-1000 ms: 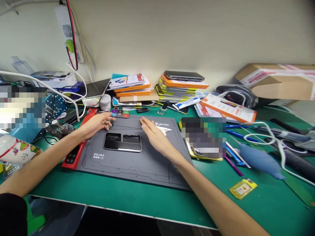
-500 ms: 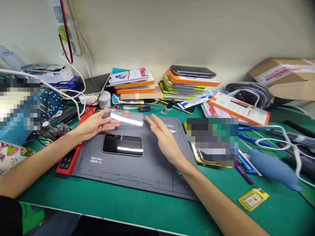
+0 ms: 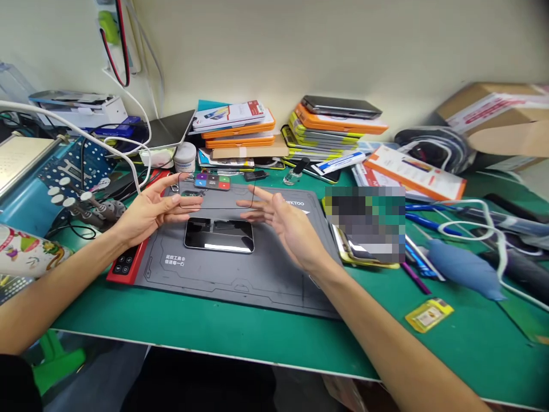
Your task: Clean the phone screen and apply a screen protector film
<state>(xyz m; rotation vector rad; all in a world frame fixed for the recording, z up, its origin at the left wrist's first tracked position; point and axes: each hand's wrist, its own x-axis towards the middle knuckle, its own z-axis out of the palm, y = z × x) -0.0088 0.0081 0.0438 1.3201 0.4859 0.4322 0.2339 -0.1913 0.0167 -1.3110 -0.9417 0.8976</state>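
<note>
L hand [image 3: 148, 210] grips clear sheet [image 3: 223, 200] by its L end, over mat [image 3: 257, 277], just beyond phone [image 3: 219, 234] in view; R hand [image 3: 294, 226] fingers spread at R end, can't tell if gripping. Best: edges only, no prints, keep lvl. Mat print: "WKTOO", start hidden, + Chinese chars lower L

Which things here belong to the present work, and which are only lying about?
Likely in the job: clear dark-edged sheet between left hand and right hand; phone; grey mat.

Seemingly just lying about: blue blower; yellow packet; white jar.
</note>
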